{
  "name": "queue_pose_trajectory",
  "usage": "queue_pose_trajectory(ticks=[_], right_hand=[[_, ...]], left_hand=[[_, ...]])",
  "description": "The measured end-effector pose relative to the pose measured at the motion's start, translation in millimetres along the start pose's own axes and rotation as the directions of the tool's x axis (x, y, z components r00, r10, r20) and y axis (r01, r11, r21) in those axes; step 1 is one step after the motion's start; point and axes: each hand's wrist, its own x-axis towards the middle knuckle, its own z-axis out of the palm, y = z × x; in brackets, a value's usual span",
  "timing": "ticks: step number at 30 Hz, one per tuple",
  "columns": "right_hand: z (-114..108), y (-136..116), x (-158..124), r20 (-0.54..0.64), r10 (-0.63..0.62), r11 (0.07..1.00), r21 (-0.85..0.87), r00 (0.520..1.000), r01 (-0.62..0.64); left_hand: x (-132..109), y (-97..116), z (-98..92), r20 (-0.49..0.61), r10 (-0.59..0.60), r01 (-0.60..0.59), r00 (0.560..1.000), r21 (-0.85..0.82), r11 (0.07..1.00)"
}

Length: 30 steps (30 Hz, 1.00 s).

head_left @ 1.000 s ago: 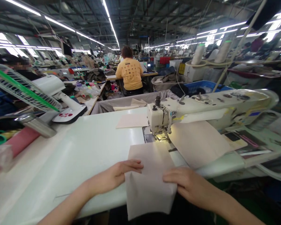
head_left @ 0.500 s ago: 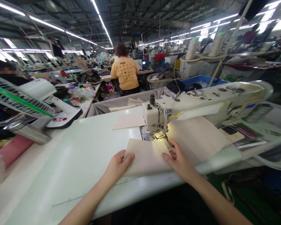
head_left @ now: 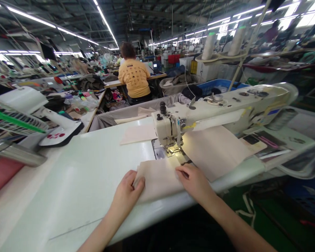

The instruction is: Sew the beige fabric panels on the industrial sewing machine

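Note:
A beige fabric piece (head_left: 157, 176) lies in front of the sewing machine (head_left: 168, 127), its far edge close to the lit presser foot (head_left: 175, 150). My left hand (head_left: 130, 187) pinches the left edge of this fabric between thumb and fingers. At its right edge, my right hand (head_left: 193, 178) is closed with thumb and index finger together on the cloth. Whether the fabric sits under the foot I cannot tell. Another beige panel (head_left: 217, 147) rests to the right, beneath the machine arm, and a smaller beige piece (head_left: 138, 134) lies behind and left of the needle area.
A white fan (head_left: 60, 129) and a steel flask (head_left: 21, 152) stand at the left. Thread cones (head_left: 208, 47) are on a stand behind the machine. A phone (head_left: 252, 140) lies at the right. A co-worker in a yellow shirt (head_left: 133, 78) sits ahead.
My right hand has drawn its fingers in and closed at the fabric's right edge, moving slightly toward me. The fabric's far edge is a little farther from the machine. The camera view has shifted right.

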Motion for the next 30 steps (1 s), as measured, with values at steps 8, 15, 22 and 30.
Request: queue_pose_trajectory(ticks=[8, 15, 22, 30], right_hand=[[-2.2, 0.3, 0.0, 0.008, 0.036, 0.997, -0.062, 0.999, -0.035], [-2.5, -0.8, 4.1, 0.019, 0.044, 0.995, -0.086, 0.999, -0.042], [-6.6, -8.1, 1.1, 0.05, -0.022, 0.971, -0.237, 0.999, 0.033], [0.4, 10.2, -5.1, 0.032, -0.341, 0.927, -0.154, 0.939, 0.342]], left_hand=[[2.6, 2.8, 1.4, 0.016, -0.013, 0.012, 1.0, 0.028, 1.0], [4.7, 1.4, 2.6, 0.023, 0.013, -0.014, 1.0, 0.051, 0.999], [6.1, 7.5, 6.7, 0.01, 0.006, -0.01, 1.0, 0.448, 0.894], [21.5, 23.0, 54.8, 0.241, 0.495, -0.547, 0.835, 0.265, 0.794]])
